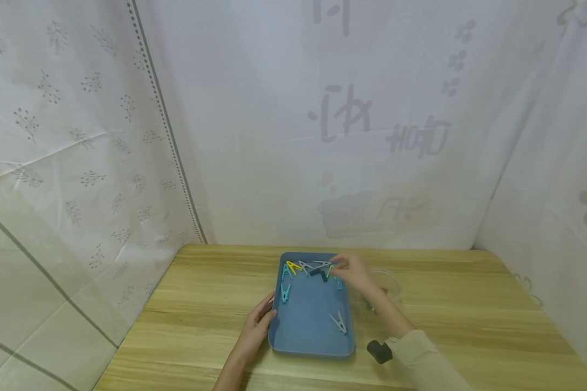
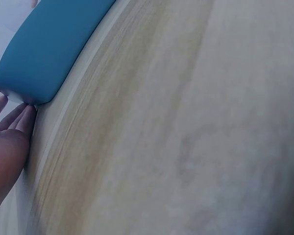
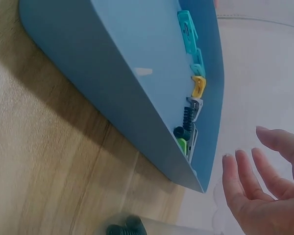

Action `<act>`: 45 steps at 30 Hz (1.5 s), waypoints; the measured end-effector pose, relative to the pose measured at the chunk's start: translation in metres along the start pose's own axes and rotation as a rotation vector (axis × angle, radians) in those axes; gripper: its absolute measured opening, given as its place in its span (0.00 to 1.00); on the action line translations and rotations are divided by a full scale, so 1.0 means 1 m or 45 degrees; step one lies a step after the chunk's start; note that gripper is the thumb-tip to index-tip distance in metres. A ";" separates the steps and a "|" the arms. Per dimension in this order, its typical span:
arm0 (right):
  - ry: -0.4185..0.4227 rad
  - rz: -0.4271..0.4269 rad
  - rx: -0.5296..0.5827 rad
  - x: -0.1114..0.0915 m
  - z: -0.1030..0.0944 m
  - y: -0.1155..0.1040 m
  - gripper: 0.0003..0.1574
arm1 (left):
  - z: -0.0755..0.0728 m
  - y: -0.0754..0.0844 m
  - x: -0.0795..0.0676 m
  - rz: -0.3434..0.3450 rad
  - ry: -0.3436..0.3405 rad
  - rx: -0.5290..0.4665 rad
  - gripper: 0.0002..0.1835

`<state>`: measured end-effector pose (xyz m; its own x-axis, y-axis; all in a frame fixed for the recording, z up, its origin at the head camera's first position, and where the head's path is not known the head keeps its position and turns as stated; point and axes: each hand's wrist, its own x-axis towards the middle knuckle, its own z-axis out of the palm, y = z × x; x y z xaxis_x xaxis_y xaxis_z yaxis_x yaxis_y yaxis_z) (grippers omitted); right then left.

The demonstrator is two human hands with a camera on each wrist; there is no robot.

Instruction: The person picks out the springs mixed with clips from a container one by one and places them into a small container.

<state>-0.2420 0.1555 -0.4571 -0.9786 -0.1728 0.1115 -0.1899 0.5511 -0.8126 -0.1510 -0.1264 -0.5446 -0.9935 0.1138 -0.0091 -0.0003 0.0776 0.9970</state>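
A blue rectangular tray holds several plastic clothespins. My left hand grips its left side, with the thumb at the rim and the fingertips against the lower edge. Above the tray's far right corner is my right hand, and nothing shows between its spread, bent fingers. Below it lie grey clothespins, a light green clothespin and dark green pieces. A yellow clothespin and teal clothespins sit toward the left. One grey clothespin lies near right.
Right of the tray stands a clear container, partly behind my forearm, with dark green pieces inside. A black object shows beside my right sleeve. The wooden table meets curtains at the back.
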 end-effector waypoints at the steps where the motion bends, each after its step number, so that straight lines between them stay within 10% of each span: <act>1: -0.005 0.000 -0.003 0.000 0.001 0.000 0.19 | 0.000 0.000 0.000 0.001 0.000 0.002 0.29; 45: 0.136 0.255 0.054 0.013 0.044 0.012 0.17 | 0.000 -0.002 0.003 -0.042 -0.003 -0.018 0.29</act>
<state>-0.2540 0.1242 -0.4905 -0.9997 0.0256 0.0037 0.0105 0.5306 -0.8476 -0.1539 -0.1266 -0.5467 -0.9926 0.1140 -0.0425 -0.0349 0.0675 0.9971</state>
